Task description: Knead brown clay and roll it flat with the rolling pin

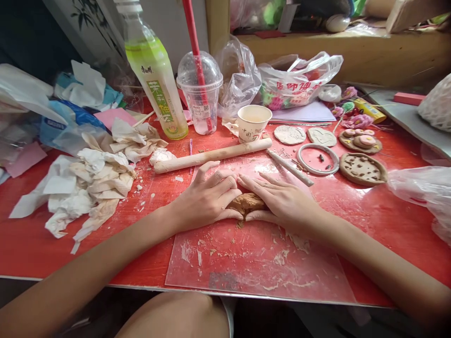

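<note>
A lump of brown clay [248, 202] lies on a clear plastic sheet [246, 263] between my two hands. My left hand [207, 197] is cupped round its left side, with bent fingers over the far edge and the thumb at the near edge. From the right, my right hand [283, 199] presses against the lump, its fingers long and close together and its thumb in front. Part of the clay is hidden under the fingers. Just beyond the hands are a wooden rolling pin [214, 156] and a thin pointed stick [289, 168].
Crumpled tissues [95, 183] spread over the left side of the red table [141, 256]. Behind stand a tall drink bottle [158, 89], a lidded plastic cup [200, 94] and a paper cup [254, 121]. At right are a ring [301, 164], flat clay discs [289, 134] and a plastic bag [423, 188].
</note>
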`<state>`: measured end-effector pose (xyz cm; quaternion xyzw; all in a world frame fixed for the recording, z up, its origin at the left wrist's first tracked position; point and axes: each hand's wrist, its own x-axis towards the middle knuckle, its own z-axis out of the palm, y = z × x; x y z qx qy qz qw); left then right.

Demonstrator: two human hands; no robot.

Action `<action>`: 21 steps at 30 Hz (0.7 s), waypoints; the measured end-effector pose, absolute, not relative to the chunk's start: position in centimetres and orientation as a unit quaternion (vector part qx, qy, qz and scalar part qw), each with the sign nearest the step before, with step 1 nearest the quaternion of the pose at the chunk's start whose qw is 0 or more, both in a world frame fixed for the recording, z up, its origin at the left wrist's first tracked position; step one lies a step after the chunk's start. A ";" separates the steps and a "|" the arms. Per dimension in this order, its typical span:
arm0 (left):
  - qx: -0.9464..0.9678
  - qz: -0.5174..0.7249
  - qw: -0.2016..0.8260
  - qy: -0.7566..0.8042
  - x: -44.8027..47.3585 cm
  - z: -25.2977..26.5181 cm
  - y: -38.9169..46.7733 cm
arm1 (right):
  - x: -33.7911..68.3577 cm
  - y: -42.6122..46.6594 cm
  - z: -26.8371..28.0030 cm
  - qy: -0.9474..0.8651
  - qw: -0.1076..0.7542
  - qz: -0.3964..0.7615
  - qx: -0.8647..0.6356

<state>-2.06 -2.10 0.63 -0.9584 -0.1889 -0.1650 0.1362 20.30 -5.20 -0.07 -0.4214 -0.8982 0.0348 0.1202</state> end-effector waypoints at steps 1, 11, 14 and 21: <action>-0.956 -0.167 0.146 -0.191 -2.0 0.6 -2.1 | 20.3 -5.2 -0.1 -0.898 0.121 0.030 -0.423; -0.933 -0.203 0.102 -0.278 -1.5 0.4 -2.1 | 19.9 -4.8 0.0 -0.872 0.135 0.022 -0.470; -0.924 -0.230 0.029 -0.304 -1.9 0.4 -1.3 | 20.3 -4.4 0.4 -0.855 0.130 0.081 -0.495; -0.951 -0.173 -0.052 -0.251 -3.7 0.8 -0.2 | 21.4 -4.3 0.9 -0.892 0.132 0.100 -0.421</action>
